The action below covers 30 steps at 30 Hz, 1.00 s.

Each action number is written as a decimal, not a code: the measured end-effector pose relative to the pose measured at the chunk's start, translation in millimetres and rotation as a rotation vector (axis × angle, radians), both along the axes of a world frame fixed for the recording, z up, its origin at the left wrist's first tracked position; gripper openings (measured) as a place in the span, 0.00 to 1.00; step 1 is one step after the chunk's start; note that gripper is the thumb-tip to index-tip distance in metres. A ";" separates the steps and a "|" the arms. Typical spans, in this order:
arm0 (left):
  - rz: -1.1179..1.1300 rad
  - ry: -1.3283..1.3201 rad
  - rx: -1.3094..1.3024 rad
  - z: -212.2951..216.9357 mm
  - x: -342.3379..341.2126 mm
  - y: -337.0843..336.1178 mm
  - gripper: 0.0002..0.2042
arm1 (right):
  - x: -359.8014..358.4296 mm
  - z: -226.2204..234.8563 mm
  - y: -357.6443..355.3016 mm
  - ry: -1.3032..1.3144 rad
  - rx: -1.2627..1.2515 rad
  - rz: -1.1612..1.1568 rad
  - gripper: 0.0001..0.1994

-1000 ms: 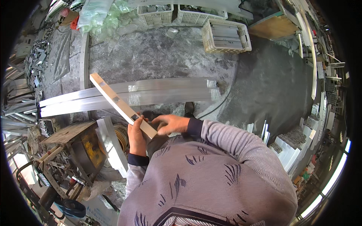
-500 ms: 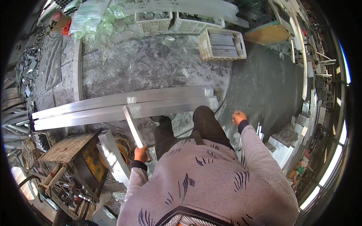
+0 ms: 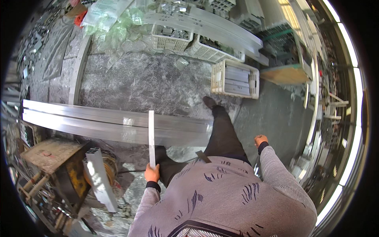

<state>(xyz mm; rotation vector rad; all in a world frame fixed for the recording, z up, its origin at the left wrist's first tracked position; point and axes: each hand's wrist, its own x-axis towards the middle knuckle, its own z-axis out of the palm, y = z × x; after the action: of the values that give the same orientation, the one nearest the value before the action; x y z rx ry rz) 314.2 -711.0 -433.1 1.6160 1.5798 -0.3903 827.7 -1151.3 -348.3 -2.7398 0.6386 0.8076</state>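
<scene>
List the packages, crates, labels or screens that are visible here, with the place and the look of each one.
Crate: white plastic lattice box on the floor ahead, holding grey metal lengths.
Two crates: white lattice baskets further back, beside each other, holding small metal parts.
Plastic bags: clear and greenish, heaped at the upper left.
Labels and screens: none can be made out.

The strip and long profiles look like bright smooth metal; the crate seems matt plastic.
</scene>
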 end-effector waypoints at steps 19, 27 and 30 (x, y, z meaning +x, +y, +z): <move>0.060 0.461 0.209 11.1 184.4 -171.4 0.28 | 353.9 -387.3 215.8 0.188 0.281 0.349 0.46; 0.107 0.452 0.189 10.1 162.9 -159.7 0.25 | 398.4 -469.7 200.0 0.024 0.210 0.416 0.23; 0.164 0.422 0.229 11.7 145.0 -157.4 0.22 | 406.9 -467.0 197.6 0.021 0.192 0.450 0.22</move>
<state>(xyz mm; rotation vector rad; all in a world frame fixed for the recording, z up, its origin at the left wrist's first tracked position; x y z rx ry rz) 459.2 -868.4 -421.4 1.6290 2.1253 -0.5001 1234.5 -953.7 -815.3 -2.7269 -0.0630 0.9314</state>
